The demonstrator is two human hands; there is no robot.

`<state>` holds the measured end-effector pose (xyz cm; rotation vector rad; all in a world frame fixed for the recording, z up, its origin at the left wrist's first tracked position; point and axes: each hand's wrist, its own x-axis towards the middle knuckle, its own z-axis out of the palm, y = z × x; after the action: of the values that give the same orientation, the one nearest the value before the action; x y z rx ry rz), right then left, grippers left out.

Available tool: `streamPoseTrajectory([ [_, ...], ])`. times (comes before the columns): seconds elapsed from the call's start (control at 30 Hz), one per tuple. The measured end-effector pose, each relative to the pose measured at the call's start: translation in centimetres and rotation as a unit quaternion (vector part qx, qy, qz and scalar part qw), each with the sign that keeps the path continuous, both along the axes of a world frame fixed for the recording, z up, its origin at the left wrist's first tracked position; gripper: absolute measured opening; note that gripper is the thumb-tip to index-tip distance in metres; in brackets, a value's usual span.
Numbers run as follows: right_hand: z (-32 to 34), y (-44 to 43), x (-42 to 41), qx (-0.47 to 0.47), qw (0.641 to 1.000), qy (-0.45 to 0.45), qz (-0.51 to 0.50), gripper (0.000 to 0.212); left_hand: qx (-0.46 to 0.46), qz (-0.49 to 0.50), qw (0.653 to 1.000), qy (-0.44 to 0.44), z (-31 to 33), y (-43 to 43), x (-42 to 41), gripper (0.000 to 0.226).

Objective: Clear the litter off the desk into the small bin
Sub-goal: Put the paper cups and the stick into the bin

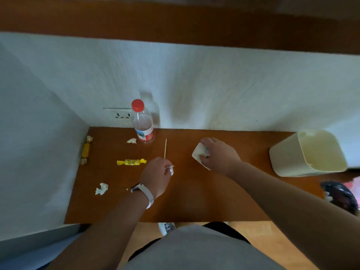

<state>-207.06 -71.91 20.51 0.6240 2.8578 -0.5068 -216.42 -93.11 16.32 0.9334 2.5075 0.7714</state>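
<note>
My right hand (219, 153) grips a crumpled white paper cup (198, 152) on the brown desk (194, 195). My left hand (155, 175), with a watch on its wrist, pinches a small white paper scrap (171, 170) just above the desk. The cream small bin (307, 152) stands empty at the desk's right end. Litter lies to the left: a thin wooden stick (165, 148), a yellow candy wrapper (131, 162), a second yellow candy (86, 150) by the left wall, and two white paper scraps (101, 189) (131, 141).
A plastic bottle (143, 123) with a red cap stands at the back of the desk by a wall socket (121, 114). Walls close off the left and back sides. A dark bag (341, 195) sits past the desk's right front corner.
</note>
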Motion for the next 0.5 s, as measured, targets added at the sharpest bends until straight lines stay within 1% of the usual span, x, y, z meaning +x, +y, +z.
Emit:
streamPoseTrajectory([
  [0.3, 4.4, 6.7, 6.6, 0.000, 0.995, 0.037, -0.090, 0.055, 0.032, -0.046, 0.998, 0.022, 4.0, 8.9, 2.5, 0.015],
  [0.5, 7.0, 11.8, 12.3, 0.014, 0.983, 0.091, -0.160, 0.051, 0.066, -0.112, 0.991, 0.031, 6.7, 16.1, 5.4, 0.012],
])
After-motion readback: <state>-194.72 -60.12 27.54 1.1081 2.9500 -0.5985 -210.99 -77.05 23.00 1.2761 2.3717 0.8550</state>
